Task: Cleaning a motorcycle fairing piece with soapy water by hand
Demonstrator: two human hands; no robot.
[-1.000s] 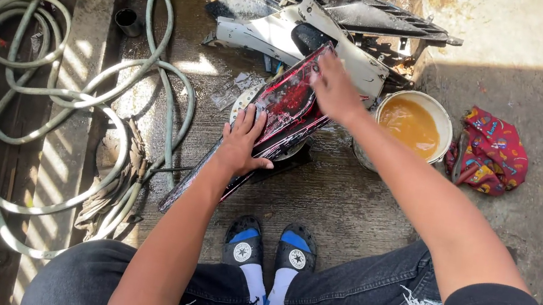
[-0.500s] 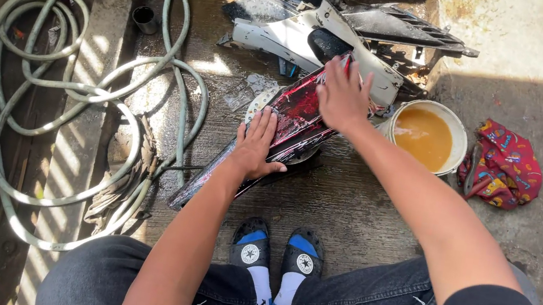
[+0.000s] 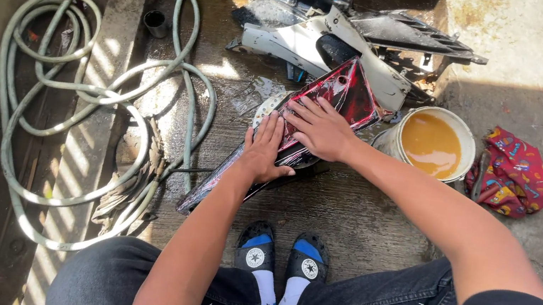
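Both hands lie flat on a long red and black glossy panel that rests on the wet concrete floor, slanting from 7 o'clock to 1 o'clock in front of the person's 2 shoes. The left hand presses its spread, open palm on the panel's middle, fingers pointing to 12 o'clock and gripping nothing. The right hand, just beside it at 1 o'clock, also lies open with fingers spread toward 10 o'clock, covering the panel's wider part; what is under either palm cannot be seen. The panel's lower tip near 7 o'clock is dark and hard to make out against the wet floor. At 12 o'clock a heap of white and grey plastic panels sits touching the red one, its far pieces in shadow. A white bucket of yellow-brown liquid stands at 3 o'clock of the hands, partly behind the right forearm, with a red patterned cloth just beside it. A pale green hose coils at 9 o'clock, with a grey rag lying against it.
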